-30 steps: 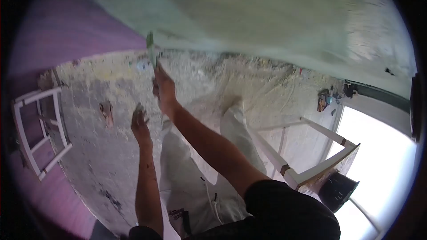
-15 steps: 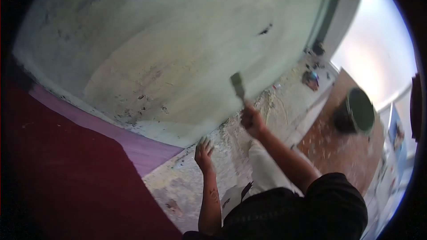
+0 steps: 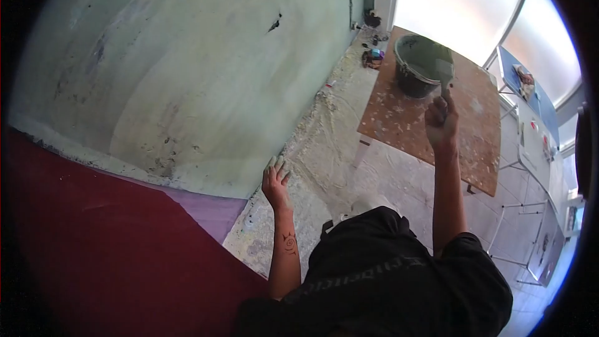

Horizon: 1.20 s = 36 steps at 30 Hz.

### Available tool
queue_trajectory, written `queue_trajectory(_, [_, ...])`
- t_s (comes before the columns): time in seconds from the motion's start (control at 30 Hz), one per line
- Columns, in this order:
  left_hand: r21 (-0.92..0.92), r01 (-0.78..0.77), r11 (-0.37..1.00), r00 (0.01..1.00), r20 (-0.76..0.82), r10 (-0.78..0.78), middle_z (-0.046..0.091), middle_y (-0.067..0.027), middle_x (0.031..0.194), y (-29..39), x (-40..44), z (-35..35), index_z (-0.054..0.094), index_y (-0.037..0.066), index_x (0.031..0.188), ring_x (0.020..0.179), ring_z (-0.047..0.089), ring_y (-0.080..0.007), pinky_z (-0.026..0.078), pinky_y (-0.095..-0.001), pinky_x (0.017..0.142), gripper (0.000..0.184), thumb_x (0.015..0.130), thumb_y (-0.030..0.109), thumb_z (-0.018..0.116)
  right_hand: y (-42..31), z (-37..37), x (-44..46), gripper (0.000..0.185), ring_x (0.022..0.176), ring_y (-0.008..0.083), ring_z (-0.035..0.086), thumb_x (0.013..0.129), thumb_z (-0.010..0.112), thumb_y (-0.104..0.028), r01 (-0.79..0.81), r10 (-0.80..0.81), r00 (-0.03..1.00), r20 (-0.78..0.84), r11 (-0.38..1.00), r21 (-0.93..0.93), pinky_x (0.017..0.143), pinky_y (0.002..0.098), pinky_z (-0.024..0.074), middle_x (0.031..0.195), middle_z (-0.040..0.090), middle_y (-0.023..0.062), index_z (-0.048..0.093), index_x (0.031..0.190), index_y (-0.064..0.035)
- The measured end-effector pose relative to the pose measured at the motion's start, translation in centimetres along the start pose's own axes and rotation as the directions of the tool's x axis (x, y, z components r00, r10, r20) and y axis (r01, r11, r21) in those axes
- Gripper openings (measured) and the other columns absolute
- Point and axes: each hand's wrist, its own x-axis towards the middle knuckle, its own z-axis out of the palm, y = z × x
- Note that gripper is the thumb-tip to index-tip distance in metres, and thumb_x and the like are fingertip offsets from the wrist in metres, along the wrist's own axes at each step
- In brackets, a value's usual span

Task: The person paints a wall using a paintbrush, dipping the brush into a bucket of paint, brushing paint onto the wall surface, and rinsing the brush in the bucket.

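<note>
My right hand is closed round the handle of a flat paintbrush, blurred by motion. Its head points up, in front of the right rim of a dark bucket with a greenish inside. Whether the brush touches the rim, I cannot tell. My left hand holds nothing. Its fingers, smeared pale, are apart near the lower edge of a patchy light green wall; contact with the wall is unclear.
The bucket stands on a spattered brown tabletop. Dusty floor runs along the wall. A dark red surface and a purple strip lie at left. A blue folding table stands at right.
My right hand has swung with the brush from the wall to the bucket at the right. The view has turned rightward. My left hand stays by the wall's lower edge.
</note>
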Motion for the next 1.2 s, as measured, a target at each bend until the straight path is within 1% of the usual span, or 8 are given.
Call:
queue_trajectory(0.17, [0.084,-0.012,0.996,0.99,0.142,0.0,0.055,-0.0157,0.123,-1.2,0.0,6.5,0.043,-0.001,0.125,0.11,0.056,-0.0251,0.047,-0.0345,0.084,0.039,0.096,0.026,0.043,-5.8,-3.3,0.0,0.01,0.044,0.0064,0.031,0.095,0.047,-0.021,0.141,-0.143,0.987,0.077,0.989,0.032,0.041,0.0215,0.0232,0.064,0.044,-0.0038,0.051,0.092,-0.0125])
queue_trajectory(0.27, [0.17,0.029,0.985,0.974,0.218,-0.066,0.052,-0.0141,0.127,-2.3,0.6,10.7,0.046,0.003,0.129,0.114,0.053,-0.0236,0.044,-0.0357,0.089,0.043,0.096,0.032,0.042,-7.8,-3.8,-0.1,0.012,0.042,0.0067,0.031,0.094,0.049,-0.024,0.205,-0.213,0.968,-0.129,0.976,-0.069,0.04,0.0211,0.0242,0.063,0.046,-0.0023,0.05,0.091,-0.0121])
queue_trajectory(0.47, [0.24,-0.028,0.97,0.951,0.305,-0.048,0.058,-0.0134,0.118,-7.4,0.0,22.0,0.05,0.002,0.125,0.107,0.057,-0.023,0.046,-0.0347,0.088,0.038,0.096,0.027,0.044,-14.2,-7.6,3.0,0.025,0.039,0.0053,0.031,0.091,0.054,-0.03,0.217,-0.406,0.875,-0.265,0.817,-0.534,0.037,0.0201,0.0241,0.06,0.046,-0.0006,0.055,0.101,-0.0073])
queue_trajectory(0.7, [0.463,-0.432,0.774,0.777,0.627,0.059,0.057,-0.0146,0.122,-13.1,-0.7,38.3,0.054,0.001,0.121,0.114,0.052,-0.0246,0.041,-0.0324,0.096,0.035,0.091,0.019,0.051,-22.6,-11.1,12.9,0.027,0.044,0.0023,0.037,0.092,0.052,-0.026,0.184,-0.506,0.846,-0.168,0.573,-0.799,0.038,0.0178,0.0244,0.063,0.052,-0.0008,0.063,0.104,-0.005])
queue_trajectory(0.83, [0.516,-0.662,0.544,0.695,0.694,0.188,0.049,-0.0202,0.129,-14.5,0.7,43.3,0.053,0.004,0.124,0.121,0.046,-0.0323,0.035,-0.0376,0.102,0.039,0.089,0.018,0.053,-23.7,-10.4,19.9,0.029,0.044,0.0037,0.036,0.091,0.052,-0.024,0.206,-0.377,0.926,0.007,0.491,-0.846,0.041,0.019,0.0278,0.063,0.052,-0.0004,0.062,0.109,-0.0035])
queue_trajectory(1.0, [0.587,-0.646,0.489,0.71,0.696,0.103,0.048,-0.0252,0.127,-14.6,0.6,45.9,0.044,0.002,0.131,0.12,0.043,-0.0398,0.035,-0.0417,0.102,0.049,0.086,0.019,0.055,-21.6,-9.5,26.8,0.029,0.067,0.0187,0.064,0.09,0.052,-0.018,0.407,-0.041,0.91,0.412,-0.089,-0.909,0.062,0.0313,0.0478,0.08,0.067,0.013,0.06,0.114,-0.0035])
queue_trajectory(1.13, [0.581,-0.698,0.418,0.665,0.743,0.076,0.04,-0.019,0.138,-17.9,1.7,46.6,0.04,0.006,0.136,0.131,0.033,-0.0337,0.019,-0.0486,0.109,0.058,0.083,0.022,0.06,-19.1,-8.5,30.7,0.024,0.072,0.0218,0.067,0.084,0.059,-0.018,0.372,0.124,0.928,0.351,-0.282,-0.884,0.065,0.0346,0.0503,0.078,0.068,0.0148,0.064,0.103,-0.004])
queue_trajectory(1.2, [0.664,-0.735,0.139,0.671,0.741,0.01,0.029,-0.0178,0.145,-19.1,1.6,47.1,0.034,0.006,0.139,0.135,0.026,-0.0321,0.019,-0.0549,0.108,0.063,0.083,0.021,0.06,-18.4,-8.2,32.0,0.022,0.069,0.0209,0.067,0.083,0.061,-0.019,0.394,0.158,0.919,0.361,-0.318,-0.863,0.062,0.0338,0.0507,0.077,0.068,0.0142,0.065,0.098,-0.0032])
